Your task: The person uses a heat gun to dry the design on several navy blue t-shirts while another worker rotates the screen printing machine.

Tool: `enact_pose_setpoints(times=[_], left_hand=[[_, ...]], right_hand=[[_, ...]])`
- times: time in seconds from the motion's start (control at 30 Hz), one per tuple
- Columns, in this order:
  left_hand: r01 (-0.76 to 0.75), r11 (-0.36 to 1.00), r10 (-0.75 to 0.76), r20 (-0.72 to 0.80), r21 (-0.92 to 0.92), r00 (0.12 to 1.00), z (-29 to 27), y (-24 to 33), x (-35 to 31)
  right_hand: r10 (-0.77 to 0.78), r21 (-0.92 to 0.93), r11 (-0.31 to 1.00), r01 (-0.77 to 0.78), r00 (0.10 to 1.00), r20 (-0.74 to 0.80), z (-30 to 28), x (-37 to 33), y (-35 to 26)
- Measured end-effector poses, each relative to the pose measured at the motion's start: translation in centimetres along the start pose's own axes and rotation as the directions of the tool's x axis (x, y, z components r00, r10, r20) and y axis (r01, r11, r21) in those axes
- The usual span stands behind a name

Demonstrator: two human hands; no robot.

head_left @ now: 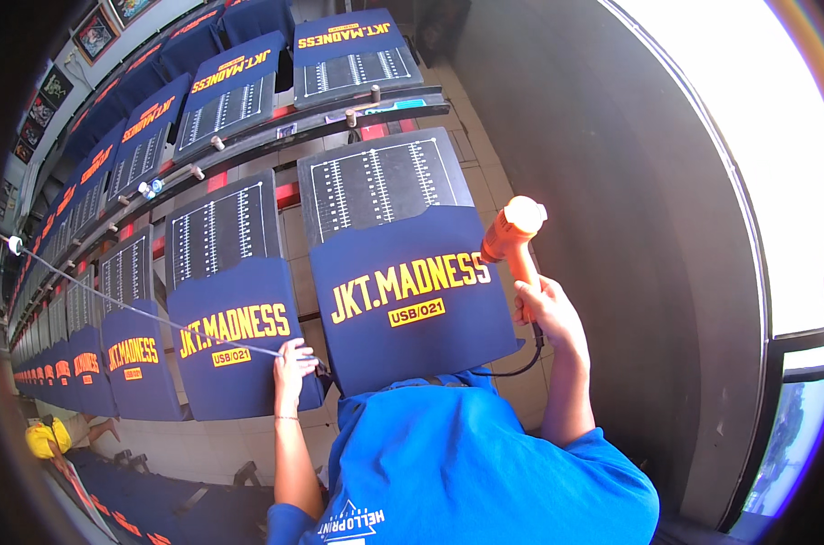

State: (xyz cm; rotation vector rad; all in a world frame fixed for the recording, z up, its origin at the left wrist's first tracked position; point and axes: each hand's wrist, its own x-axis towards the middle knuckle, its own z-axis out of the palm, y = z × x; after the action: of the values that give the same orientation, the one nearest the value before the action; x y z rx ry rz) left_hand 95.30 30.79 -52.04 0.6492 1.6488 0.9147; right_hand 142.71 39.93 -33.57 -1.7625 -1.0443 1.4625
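In my right hand (548,313) is an orange heat gun (514,232), gripped by its handle, its head over the right edge of the nearest printing board. A black cord (519,371) hangs from the handle and bends toward my waist. Dark blue fabric (403,350) with yellow and orange print covers the lower part of that board. My left hand (294,371) is closed at the end of a thin grey cord (158,316) running in from the far left. That hand is by the right edge of a second printed blue piece (235,386).
Several boards with printed blue fabric stretch away left, with another row behind a dark rail (285,118). A dark grey wall (612,209) stands at right. Tiled floor (471,136) shows between. A person in yellow (53,436) is at the lower left.
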Motion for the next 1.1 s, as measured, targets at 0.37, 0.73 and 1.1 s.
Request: enact_pose_setpoints(times=[0.37, 0.73, 1.1], left_hand=[[-0.162, 0.962, 0.173, 0.031, -0.222, 0.984, 1.1, 11.8, 12.5], [-0.555, 0.820, 0.538, -0.142, -0.141, 0.831, -2.1, 23.9, 23.6], [-0.337, 0.941, 0.336, -0.029, -0.042, 0.941, 0.3, 16.5, 17.6]], right_hand=[[0.061, 0.023, 0.998, -0.061, 0.998, 0.008, 0.2, 1.1, -0.7], [0.049, 0.014, 0.999, -0.050, 0.999, 0.019, 1.1, 1.9, -1.5], [0.069, -0.015, 0.998, -0.068, 0.997, 0.041, 0.7, 0.4, -1.0]])
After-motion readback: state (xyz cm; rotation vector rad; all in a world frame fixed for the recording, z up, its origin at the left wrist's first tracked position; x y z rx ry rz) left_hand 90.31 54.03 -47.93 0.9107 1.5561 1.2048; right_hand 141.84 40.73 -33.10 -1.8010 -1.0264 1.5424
